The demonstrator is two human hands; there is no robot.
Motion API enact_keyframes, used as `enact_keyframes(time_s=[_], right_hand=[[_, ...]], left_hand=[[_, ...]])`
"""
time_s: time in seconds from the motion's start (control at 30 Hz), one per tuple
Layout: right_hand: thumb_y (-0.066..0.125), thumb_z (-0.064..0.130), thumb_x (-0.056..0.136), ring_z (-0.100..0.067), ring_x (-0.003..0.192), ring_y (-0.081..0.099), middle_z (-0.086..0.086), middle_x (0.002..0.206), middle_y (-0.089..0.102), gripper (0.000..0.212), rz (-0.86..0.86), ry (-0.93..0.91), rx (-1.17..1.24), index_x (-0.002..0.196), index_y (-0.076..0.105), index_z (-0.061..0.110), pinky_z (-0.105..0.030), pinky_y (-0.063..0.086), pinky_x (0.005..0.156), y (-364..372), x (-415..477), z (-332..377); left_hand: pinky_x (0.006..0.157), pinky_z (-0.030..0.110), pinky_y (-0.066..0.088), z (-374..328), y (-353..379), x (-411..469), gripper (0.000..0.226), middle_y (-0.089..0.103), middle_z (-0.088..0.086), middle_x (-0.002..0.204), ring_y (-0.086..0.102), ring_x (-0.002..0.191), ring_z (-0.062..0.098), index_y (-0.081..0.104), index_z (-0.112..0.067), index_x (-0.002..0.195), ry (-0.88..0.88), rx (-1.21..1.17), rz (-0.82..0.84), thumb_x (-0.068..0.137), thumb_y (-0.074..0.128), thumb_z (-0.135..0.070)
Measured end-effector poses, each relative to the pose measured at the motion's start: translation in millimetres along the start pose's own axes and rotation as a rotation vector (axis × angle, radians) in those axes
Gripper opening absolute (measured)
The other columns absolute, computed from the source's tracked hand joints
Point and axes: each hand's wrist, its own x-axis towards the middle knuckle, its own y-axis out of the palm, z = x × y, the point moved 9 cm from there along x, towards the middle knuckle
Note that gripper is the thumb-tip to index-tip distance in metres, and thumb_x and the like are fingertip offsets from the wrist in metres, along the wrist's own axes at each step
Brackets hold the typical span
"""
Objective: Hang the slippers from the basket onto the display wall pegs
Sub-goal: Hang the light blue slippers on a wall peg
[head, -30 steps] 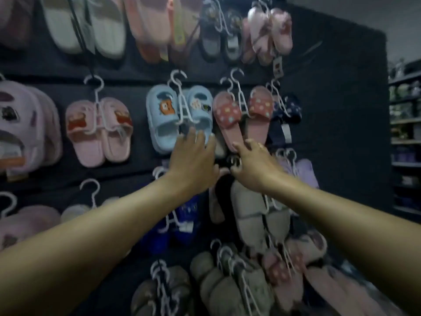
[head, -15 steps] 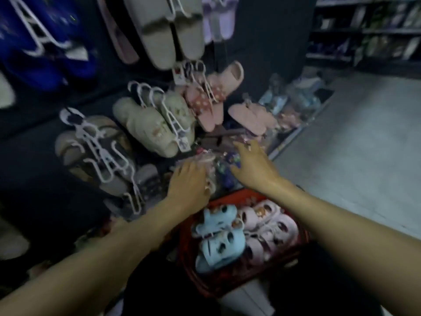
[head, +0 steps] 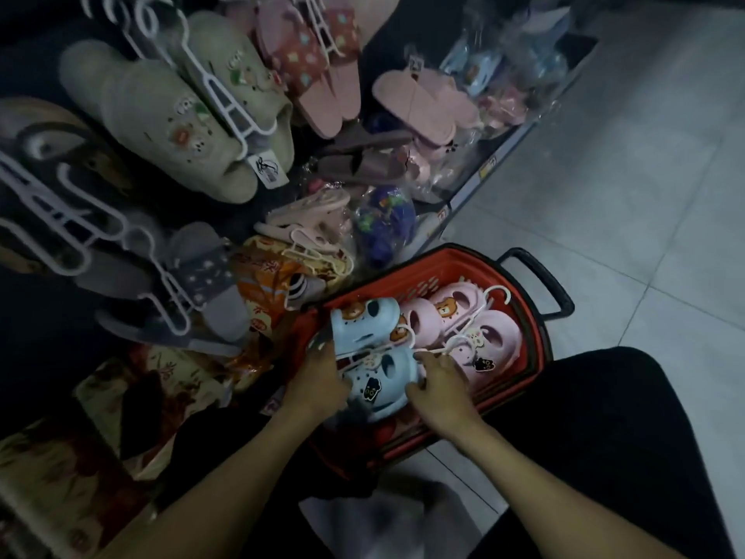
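red basket, blue slippers, pink slippers

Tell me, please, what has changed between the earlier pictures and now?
Both hands came down from high on the display wall into the red basket. The left hand and right hand now grip the blue slippers, which half a second ago lay untouched. The pink slippers stay in the basket beside them.

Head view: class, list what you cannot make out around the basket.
- Floor of the basket: covered by blue slippers and pink slippers.
- Grip of the right hand on the white hanger: dim and blurred.
- The wall pegs: cut off by the top edge.
- The shelf price tags: too small to read.
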Motion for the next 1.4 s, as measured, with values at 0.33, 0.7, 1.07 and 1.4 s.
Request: enact_keyframes(time_s=[0.33, 0.7, 1.07, 1.4], right_hand=[[0.062, 0.030, 0.087, -0.019, 0.101, 0.061, 0.002, 0.114, 0.063, 0.035, 0.012, 0.238, 0.300, 0.120, 0.051, 0.025, -0.032, 0.048, 0.088, 6.2, 65.6, -38.0], [0.063, 0.022, 0.092, -0.025, 0.081, 0.068, -0.013, 0.088, 0.070, 0.017, 0.005, 0.155, 0.753, 0.104, 0.062, 0.011, -0.039, 0.054, 0.075, 25.0, 95.1, -25.2], [0.045, 0.029, 0.102, -0.005, 0.053, 0.039, 0.003, 0.061, 0.046, 0.030, -0.419, -0.046, 0.376, 0.074, 0.045, 0.016, -0.030, 0.033, 0.057, -48.8, 78.9, 5.5], [0.047, 0.031, 0.101, -0.025, 0.070, 0.056, -0.015, 0.077, 0.061, 0.034, -0.333, -0.011, 0.359, 0.087, 0.059, 0.001, -0.034, 0.040, 0.064, -88.9, 91.2, -9.1]], left_hand=[[0.079, 0.029, 0.040, 48.4, 43.7, 24.3, 0.013, 0.061, 0.007, 0.101, 0.058, 0.097, 0.027, 0.053, -0.014, 0.101, -0.254, -0.349, 0.000, 0.094, 0.045, -0.021], [0.051, 0.016, 0.039, 37.4, 35.6, 28.5, 0.017, 0.058, -0.002, 0.078, 0.053, 0.072, 0.011, 0.058, -0.006, 0.088, -0.344, -0.693, -0.033, 0.082, 0.053, 0.009], [0.100, 0.046, 0.042, -8.0, -19.4, 44.9, 0.059, 0.046, 0.005, 0.133, 0.043, 0.125, 0.028, 0.046, -0.026, 0.131, 0.151, -0.124, -0.365, 0.077, 0.058, -0.006], [0.102, 0.039, 0.039, -102.9, 7.1, 118.7, 0.090, 0.024, 0.006, 0.149, 0.033, 0.125, 0.030, 0.016, -0.028, 0.152, 0.585, 0.695, 0.156, 0.079, 0.067, -0.024]])
